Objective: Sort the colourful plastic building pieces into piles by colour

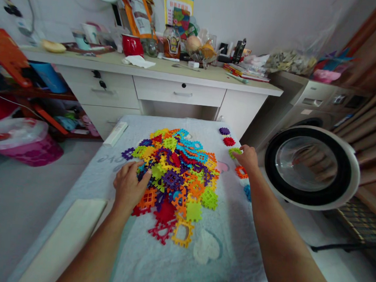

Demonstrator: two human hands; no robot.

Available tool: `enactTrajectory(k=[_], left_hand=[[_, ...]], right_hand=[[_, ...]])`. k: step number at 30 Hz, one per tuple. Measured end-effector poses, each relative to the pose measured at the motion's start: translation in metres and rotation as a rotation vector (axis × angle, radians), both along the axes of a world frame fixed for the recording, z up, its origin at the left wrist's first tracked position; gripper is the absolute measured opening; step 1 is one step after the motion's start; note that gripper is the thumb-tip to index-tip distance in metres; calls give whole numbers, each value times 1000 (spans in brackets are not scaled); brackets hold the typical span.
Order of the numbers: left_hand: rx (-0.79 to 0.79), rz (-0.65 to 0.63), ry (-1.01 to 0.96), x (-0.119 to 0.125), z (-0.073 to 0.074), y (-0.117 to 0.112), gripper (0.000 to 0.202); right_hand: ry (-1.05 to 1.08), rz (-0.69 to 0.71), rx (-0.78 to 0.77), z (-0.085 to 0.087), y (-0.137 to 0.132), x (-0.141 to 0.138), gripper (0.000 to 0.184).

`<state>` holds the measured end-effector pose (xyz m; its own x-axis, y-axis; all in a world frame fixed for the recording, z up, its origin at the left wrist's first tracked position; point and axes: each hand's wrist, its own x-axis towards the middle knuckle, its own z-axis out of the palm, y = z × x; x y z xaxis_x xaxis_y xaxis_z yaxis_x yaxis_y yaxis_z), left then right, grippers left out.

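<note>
A heap of flat interlocking plastic tiles (179, 166) in many colours lies on a pale towel-covered table (151, 260). My left hand (129, 185) rests on the heap's left edge, fingers curled over the tiles; what they hold, if anything, is hidden. My right hand (247, 157) reaches to the right side and pinches a green tile (234, 151). In a row beside it lie a purple tile (224, 131), a red tile (229, 141), an orange tile (241, 172) and a blue tile (247, 192).
A white remote (115, 134) lies at the table's far left corner, a cream board (64, 240) at its near left. Behind stands a cluttered white desk (179, 92). A washing machine with its round door (310, 167) open is on the right. A pink basin (20, 139) sits left.
</note>
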<state>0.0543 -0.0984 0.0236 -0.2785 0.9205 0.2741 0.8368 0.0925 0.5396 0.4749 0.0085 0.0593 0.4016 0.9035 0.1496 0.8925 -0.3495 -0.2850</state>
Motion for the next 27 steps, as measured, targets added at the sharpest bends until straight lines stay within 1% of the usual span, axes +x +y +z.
enactTrajectory(k=[2, 4, 6, 9, 10, 12, 16, 21, 25, 27], left_hand=[[-17, 1, -1, -1, 0, 0, 48], [-45, 10, 6, -3, -1, 1, 51], [-81, 19, 19, -6, -2, 2, 55], [-137, 36, 43, -9, -3, 3, 60], [-148, 43, 51, -9, -4, 3, 60], [-151, 51, 65, -10, -5, 3, 59], [-97, 14, 59, -9, -9, 4, 55], [-19, -57, 25, -8, -11, 5, 49], [22, -79, -5, -7, -9, 5, 47], [35, -84, -16, -7, -9, 5, 46]], right_hand=[[11, 18, 52, 6, -5, -6, 46], [50, 96, 101, 13, -11, -16, 42], [129, 249, 102, 18, -19, -32, 35], [220, 538, 19, 17, -36, -64, 26], [216, 612, -2, 15, -41, -75, 24], [164, 710, -7, 9, -52, -95, 26], [84, 825, 69, -5, -66, -124, 35], [152, 924, 223, -13, -78, -145, 41], [158, 1013, 232, -15, -86, -157, 61], [128, 1016, 214, -18, -86, -160, 62]])
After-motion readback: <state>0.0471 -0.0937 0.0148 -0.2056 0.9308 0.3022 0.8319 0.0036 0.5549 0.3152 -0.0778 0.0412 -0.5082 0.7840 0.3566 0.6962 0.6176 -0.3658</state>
